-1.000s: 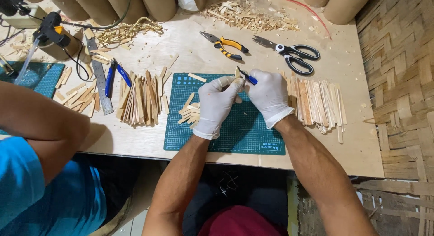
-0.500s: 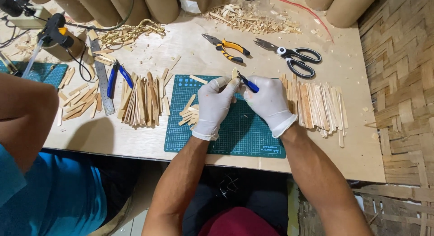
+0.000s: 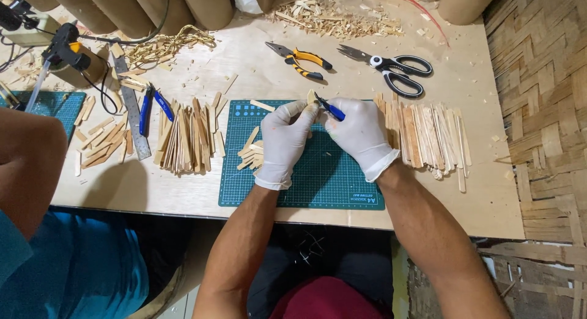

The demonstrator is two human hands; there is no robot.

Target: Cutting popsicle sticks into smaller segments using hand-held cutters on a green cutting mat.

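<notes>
2 gloved hands meet: left hand point(image 3: 286, 140) grip pinches a pale wood sliver point(image 3: 312, 97); right hand point(image 3: 362, 134) clasps a blue-handled cutter point(image 3: 331, 108).

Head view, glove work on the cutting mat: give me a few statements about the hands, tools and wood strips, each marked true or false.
1. Both hands wear white gloves. True: left hand, right hand.
2. The right hand holds a blue-handled cutter against a small wood piece. True.
3. The black-handled scissors lie on the green cutting mat. False: they lie on the bare tabletop beyond the mat.
4. The orange-handled pliers are in the left hand. False: they lie untouched on the table.
5. A row of wood strips lies right of the mat. True.
</notes>
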